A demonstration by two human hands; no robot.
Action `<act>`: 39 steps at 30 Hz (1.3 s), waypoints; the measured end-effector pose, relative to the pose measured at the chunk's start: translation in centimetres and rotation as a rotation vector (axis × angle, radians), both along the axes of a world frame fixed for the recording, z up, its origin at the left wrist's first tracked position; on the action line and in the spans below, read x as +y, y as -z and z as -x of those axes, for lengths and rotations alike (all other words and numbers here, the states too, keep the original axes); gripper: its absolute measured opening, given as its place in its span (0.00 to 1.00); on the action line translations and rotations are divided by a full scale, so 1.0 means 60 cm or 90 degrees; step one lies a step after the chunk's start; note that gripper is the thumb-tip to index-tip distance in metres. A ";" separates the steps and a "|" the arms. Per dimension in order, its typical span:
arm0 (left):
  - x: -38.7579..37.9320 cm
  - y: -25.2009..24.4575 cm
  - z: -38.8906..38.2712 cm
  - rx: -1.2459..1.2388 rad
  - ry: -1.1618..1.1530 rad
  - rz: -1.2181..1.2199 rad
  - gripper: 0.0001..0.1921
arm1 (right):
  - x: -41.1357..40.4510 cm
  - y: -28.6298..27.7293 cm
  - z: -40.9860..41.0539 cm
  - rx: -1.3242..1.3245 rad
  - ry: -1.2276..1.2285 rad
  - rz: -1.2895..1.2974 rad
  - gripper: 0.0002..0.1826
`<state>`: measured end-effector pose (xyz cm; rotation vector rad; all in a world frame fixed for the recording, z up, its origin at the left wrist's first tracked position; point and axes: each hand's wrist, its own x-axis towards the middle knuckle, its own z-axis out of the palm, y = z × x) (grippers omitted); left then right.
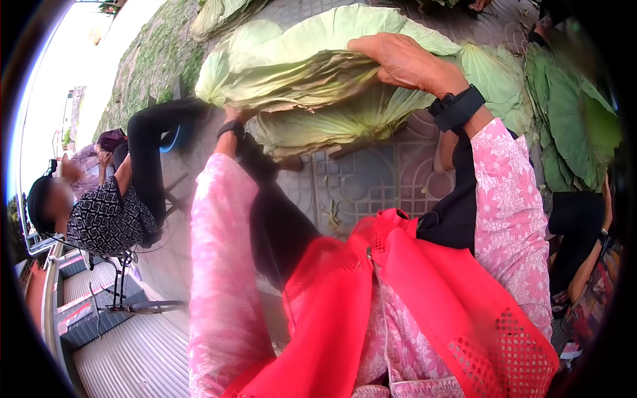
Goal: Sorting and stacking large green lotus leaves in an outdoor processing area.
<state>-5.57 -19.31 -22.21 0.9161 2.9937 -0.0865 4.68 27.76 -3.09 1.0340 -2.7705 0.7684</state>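
Observation:
A thick stack of folded, pale green lotus leaves (308, 45) with browned, wrinkled edges spans the space before me. My right hand (405, 62) clasps its right end, thumb and fingers partly hidden by the leaves. At the lower left corner, my left hand (240, 114) grips the same stack from beneath; most of its fingers are out of sight. Under the lifted stack lies another layer of flattened lotus leaves (348, 122), its ribs fanning out from a centre. Both wrists wear black straps.
Patterned paving tiles (353, 179) lie between my legs. Greener leaves (567, 119) are piled at right, beside another person's knee (572, 214). A seated person in a patterned shirt (112, 216) is at left, near a bicycle (124, 293). More leaves (219, 17) lie at the top.

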 end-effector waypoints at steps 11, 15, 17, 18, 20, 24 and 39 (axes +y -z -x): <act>0.036 -0.240 -0.064 0.000 -0.372 -0.134 0.22 | -0.042 0.040 -0.029 0.058 -0.051 -0.092 0.18; 0.193 -0.328 -0.103 -0.089 -0.251 -0.264 0.24 | -0.035 0.038 -0.047 0.070 -0.039 -0.132 0.22; 0.250 -0.373 -0.129 -0.089 -0.178 -0.251 0.24 | -0.037 0.034 -0.049 0.068 -0.045 -0.135 0.22; 0.272 -0.388 -0.141 -0.088 -0.102 -0.238 0.24 | -0.038 0.032 -0.050 0.067 -0.047 -0.140 0.23; 0.309 -0.398 -0.151 -0.104 -0.057 -0.248 0.23 | -0.035 0.033 -0.047 0.056 -0.046 -0.143 0.23; 0.346 -0.378 -0.151 -0.115 0.017 -0.261 0.19 | -0.035 0.040 -0.041 0.015 -0.050 -0.152 0.23; 0.404 -0.237 -0.167 -0.034 0.017 -0.356 0.08 | -0.064 -0.013 -0.061 -0.086 -0.027 -0.168 0.33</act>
